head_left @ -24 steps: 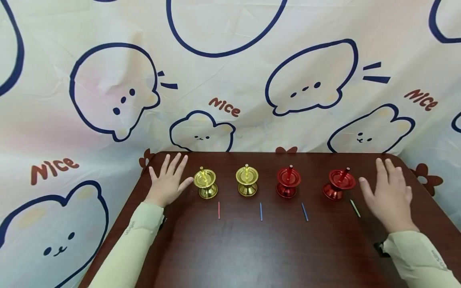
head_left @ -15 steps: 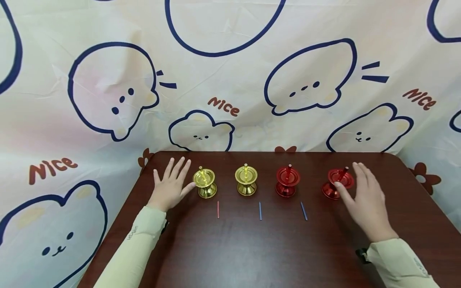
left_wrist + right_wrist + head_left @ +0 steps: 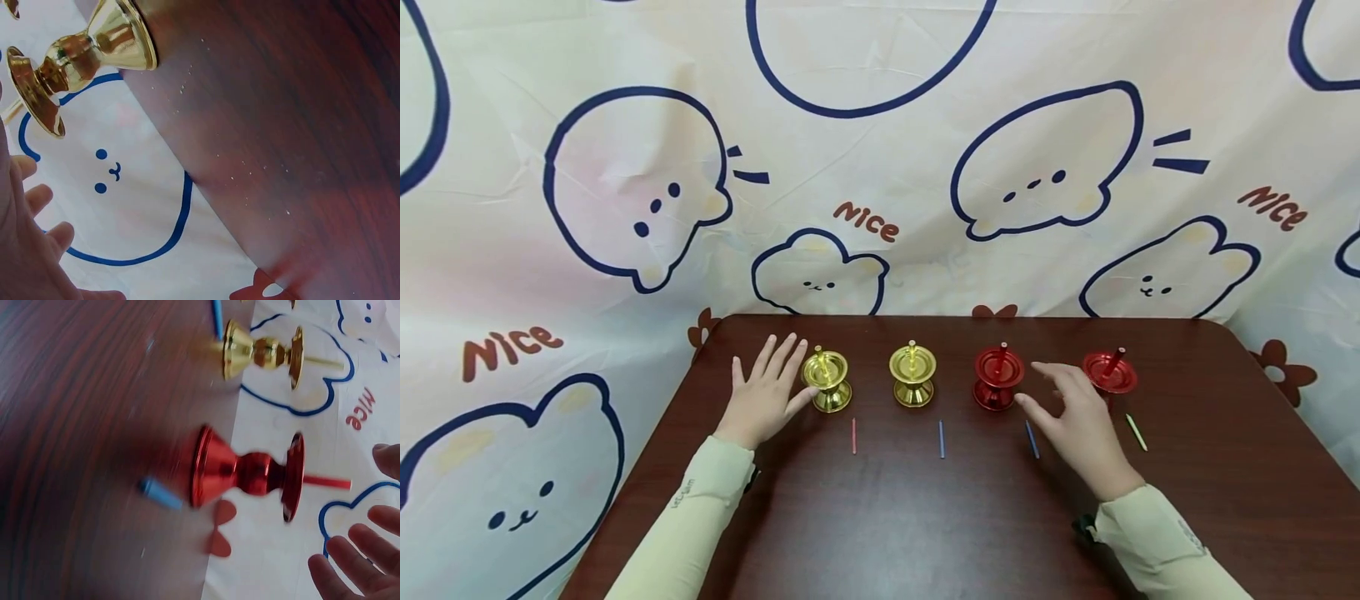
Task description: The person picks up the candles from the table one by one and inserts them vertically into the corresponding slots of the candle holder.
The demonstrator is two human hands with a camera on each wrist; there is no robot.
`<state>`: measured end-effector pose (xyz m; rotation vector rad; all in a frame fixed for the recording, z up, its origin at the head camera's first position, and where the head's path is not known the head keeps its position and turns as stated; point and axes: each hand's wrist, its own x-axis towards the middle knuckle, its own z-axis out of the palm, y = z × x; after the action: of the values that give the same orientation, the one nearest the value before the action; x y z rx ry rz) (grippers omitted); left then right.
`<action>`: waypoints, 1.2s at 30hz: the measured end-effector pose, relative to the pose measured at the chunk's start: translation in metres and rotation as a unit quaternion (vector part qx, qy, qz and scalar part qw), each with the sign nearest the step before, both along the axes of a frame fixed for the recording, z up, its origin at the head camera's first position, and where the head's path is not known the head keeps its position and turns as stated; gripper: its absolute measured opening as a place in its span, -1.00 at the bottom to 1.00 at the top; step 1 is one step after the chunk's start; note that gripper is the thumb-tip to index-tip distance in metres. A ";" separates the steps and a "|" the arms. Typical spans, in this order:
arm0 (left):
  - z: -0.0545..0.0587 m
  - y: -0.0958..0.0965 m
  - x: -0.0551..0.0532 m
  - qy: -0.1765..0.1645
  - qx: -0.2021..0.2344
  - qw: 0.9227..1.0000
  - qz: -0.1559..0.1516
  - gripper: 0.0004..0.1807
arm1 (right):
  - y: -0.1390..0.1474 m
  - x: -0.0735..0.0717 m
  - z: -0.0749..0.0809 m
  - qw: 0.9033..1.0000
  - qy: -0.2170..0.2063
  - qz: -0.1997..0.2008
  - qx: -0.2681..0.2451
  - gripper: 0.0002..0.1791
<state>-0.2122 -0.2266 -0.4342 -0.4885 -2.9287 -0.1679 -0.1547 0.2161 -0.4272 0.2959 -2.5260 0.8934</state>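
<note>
Since the earlier frames, the right hand [image 3: 1075, 417] has swung toward nine o'clock, from beyond the outer red stand [image 3: 1110, 377] to the gap between the two red stands, while the left hand [image 3: 758, 406] has shifted slightly toward three o'clock; stands and sticks look unmoved. With clock directions read in the head view, the inner red stand [image 3: 1000, 369] lies at ten o'clock of the right hand, a blue stick [image 3: 1033, 440] just below nine and the green stick [image 3: 1137, 432] at three. Thumb and fingers stand well parted, bent softly, with nothing between them; the right wrist view shows them in the air, apart from the inner red stand. At the left hand's two o'clock is the outer gold stand [image 3: 827, 372]; those fingers are spread and grip nothing, though I cannot tell whether the thumb touches its rim. This looks like a reach, with nothing yet taken up. If the inner red stand is meant, the next move calls for lowering the hand and closing it gently, minding the upright rod [image 3: 328, 482]. The outer red stand, at one o'clock and partly behind the hand, narrows the room there. Toward twelve, the table's [image 3: 880, 517] far edge and the cloth [image 3: 925, 167] limit reach; toward six, a broad stretch of tabletop gives room.
</note>
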 end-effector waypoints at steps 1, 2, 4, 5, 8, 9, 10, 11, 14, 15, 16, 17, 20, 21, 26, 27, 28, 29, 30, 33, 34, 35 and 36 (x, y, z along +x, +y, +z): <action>0.000 0.001 0.001 -0.001 0.000 1.000 0.000 -0.13 | -0.004 -0.001 0.000 1.000 -0.007 0.004 -0.001 -0.44; -0.001 0.001 0.001 0.000 -0.001 1.000 0.000 -0.13 | -0.008 -0.002 0.001 1.000 -0.013 0.009 -0.002 -0.45; 0.000 0.002 0.003 -0.001 0.001 1.000 -0.001 -0.15 | -0.017 -0.003 0.001 1.000 -0.024 0.018 -0.010 -0.48; 0.000 0.003 0.003 -0.003 0.002 1.000 -0.001 -0.15 | -0.022 -0.003 0.001 0.999 -0.028 0.024 -0.016 -0.49; -0.001 0.003 0.003 -0.007 0.006 1.000 -0.004 -0.16 | -0.036 -0.004 -0.001 0.998 -0.039 0.040 -0.031 -0.50; -0.002 0.003 0.003 -0.010 0.007 1.000 -0.004 -0.16 | -0.041 -0.005 -0.002 0.998 -0.041 0.045 -0.035 -0.51; -0.003 0.002 0.003 -0.012 0.008 1.000 -0.005 -0.17 | -0.045 -0.005 -0.003 0.997 -0.043 0.051 -0.036 -0.51; -0.004 0.002 0.003 -0.014 0.008 1.000 -0.005 -0.17 | -0.049 -0.005 -0.004 0.997 -0.043 0.057 -0.036 -0.51; -0.006 -0.001 0.003 -0.020 0.009 1.000 -0.006 -0.17 | -0.061 -0.006 -0.007 0.995 -0.049 0.075 -0.042 -0.54; -0.006 -0.001 0.003 -0.020 0.009 1.000 -0.007 -0.18 | -0.064 -0.006 -0.008 0.994 -0.053 0.080 -0.048 -0.56; -0.006 -0.002 0.003 -0.020 0.009 1.000 -0.010 -0.18 | -0.068 -0.007 -0.009 0.993 -0.059 0.085 -0.056 -0.57; -0.006 -0.001 0.002 -0.020 0.010 1.000 -0.013 -0.19 | -0.071 -0.008 -0.009 0.992 -0.063 0.089 -0.063 -0.57; -0.004 -0.001 0.002 -0.024 0.014 0.999 -0.021 -0.20 | -0.080 -0.012 -0.011 0.990 -0.078 0.097 -0.072 -0.58; -0.004 0.000 0.002 -0.026 0.015 0.999 -0.023 -0.20 | -0.083 -0.013 -0.011 0.989 -0.084 0.101 -0.073 -0.58; -0.005 0.003 0.001 -0.039 0.007 0.999 -0.025 -0.21 | -0.096 -0.017 -0.016 0.984 -0.112 0.124 -0.058 -0.58; -0.005 0.004 0.001 -0.040 0.006 0.999 -0.026 -0.21 | -0.099 -0.018 -0.017 0.983 -0.118 0.127 -0.060 -0.58; -0.005 0.004 0.000 -0.040 0.003 0.999 -0.027 -0.21 | -0.102 -0.018 -0.018 0.982 -0.123 0.129 -0.060 -0.58; -0.005 0.004 0.000 -0.041 0.001 0.999 -0.029 -0.21 | -0.105 -0.018 -0.018 0.981 -0.128 0.131 -0.063 -0.59; -0.005 0.005 0.000 -0.041 0.000 0.999 -0.029 -0.21 | -0.108 -0.019 -0.019 0.980 -0.131 0.134 -0.067 -0.58; -0.005 0.006 -0.001 -0.042 -0.002 0.999 -0.030 -0.21 | -0.117 -0.020 -0.021 0.978 -0.136 0.144 -0.064 -0.60; -0.005 0.006 -0.001 -0.043 -0.003 0.999 -0.029 -0.21 | -0.120 -0.020 -0.020 0.977 -0.139 0.149 -0.062 -0.61; -0.006 0.006 -0.001 -0.045 -0.003 0.999 -0.029 -0.22 | -0.123 -0.020 -0.021 0.976 -0.140 0.154 -0.061 -0.62; -0.006 0.006 -0.001 -0.046 -0.003 0.999 -0.028 -0.22 | -0.126 -0.020 -0.021 0.975 -0.141 0.159 -0.059 -0.63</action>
<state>-0.2129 -0.2206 -0.4402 -0.5798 -3.0069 -0.1951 -0.1743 0.0900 -0.4479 0.5830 -2.7138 1.2846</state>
